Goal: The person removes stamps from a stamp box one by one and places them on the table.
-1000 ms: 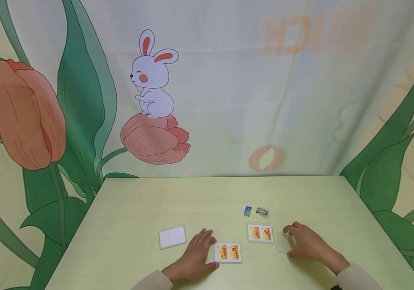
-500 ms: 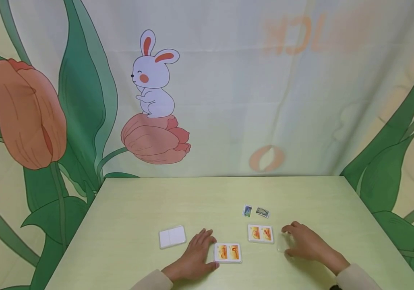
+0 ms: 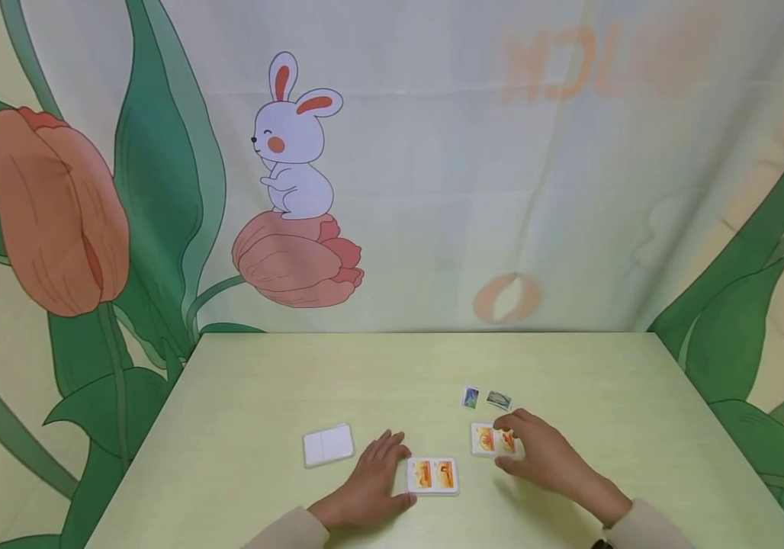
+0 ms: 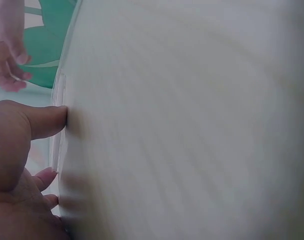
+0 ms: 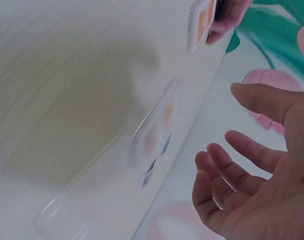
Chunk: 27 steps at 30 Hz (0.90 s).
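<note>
My left hand [image 3: 371,484] rests on the table, its thumb and index finger reaching the left corners of a flat clear card case [image 3: 432,476] with two orange pictures. In the left wrist view the thumb [image 4: 49,121] touches that case's edge. A second such case [image 3: 477,441] lies farther back and right. Over its right part, in the head view, is my right hand [image 3: 543,454], fingers apart and loosely bent, nothing between them. A bare transparent case or cover [image 5: 81,200] shows on the table in the right wrist view; the right hand hides it in the head view.
A third flat case [image 3: 328,446], with white faces up, lies left of the left hand. Two small picture cards [image 3: 470,397] lie behind the second case. The pale table [image 3: 261,381] ends at a printed curtain [image 3: 419,191].
My right hand has moved left from beside the transparent piece to over the second orange-picture case. My left hand has stayed in place. The head view has shifted slightly.
</note>
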Each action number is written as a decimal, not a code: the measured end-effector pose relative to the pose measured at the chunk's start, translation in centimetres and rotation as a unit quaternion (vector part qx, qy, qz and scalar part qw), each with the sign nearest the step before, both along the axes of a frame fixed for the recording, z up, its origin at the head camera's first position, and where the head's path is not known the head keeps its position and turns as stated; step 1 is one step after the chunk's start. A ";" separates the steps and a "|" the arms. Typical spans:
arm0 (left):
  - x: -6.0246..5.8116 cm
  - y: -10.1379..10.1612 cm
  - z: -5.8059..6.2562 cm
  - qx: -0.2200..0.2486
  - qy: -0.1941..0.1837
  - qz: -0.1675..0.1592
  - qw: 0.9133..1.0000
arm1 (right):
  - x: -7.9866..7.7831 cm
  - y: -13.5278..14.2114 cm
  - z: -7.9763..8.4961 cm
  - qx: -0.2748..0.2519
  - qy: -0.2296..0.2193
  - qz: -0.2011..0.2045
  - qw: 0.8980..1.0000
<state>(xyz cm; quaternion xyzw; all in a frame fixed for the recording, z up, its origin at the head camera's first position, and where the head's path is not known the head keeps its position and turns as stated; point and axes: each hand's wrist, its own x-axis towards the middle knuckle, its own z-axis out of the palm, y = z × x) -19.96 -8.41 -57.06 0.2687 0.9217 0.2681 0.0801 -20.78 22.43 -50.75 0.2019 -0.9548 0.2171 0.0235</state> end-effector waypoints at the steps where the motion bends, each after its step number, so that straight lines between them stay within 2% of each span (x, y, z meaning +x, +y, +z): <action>1: 0.0 0.0 -0.1 0.000 0.000 0.000 1.000 | 0.0 -0.4 0.0 -0.002 0.005 0.003 1.000; 5: -0.1 0.0 -0.2 0.003 0.004 -0.002 1.000 | 0.1 -1.9 0.0 -0.009 0.009 0.015 1.000; 11: -0.2 0.1 -0.4 -0.001 0.004 0.002 1.000 | 0.2 -3.4 -0.7 -0.025 -0.023 0.031 0.999; 18: -0.1 0.0 -0.3 0.008 0.000 0.002 1.000 | -0.5 -4.7 -2.2 -0.010 -0.044 0.035 0.998; 27: -0.1 0.1 -0.1 0.012 -0.012 0.004 1.000 | -0.9 -5.7 -2.7 -0.014 -0.051 0.044 0.998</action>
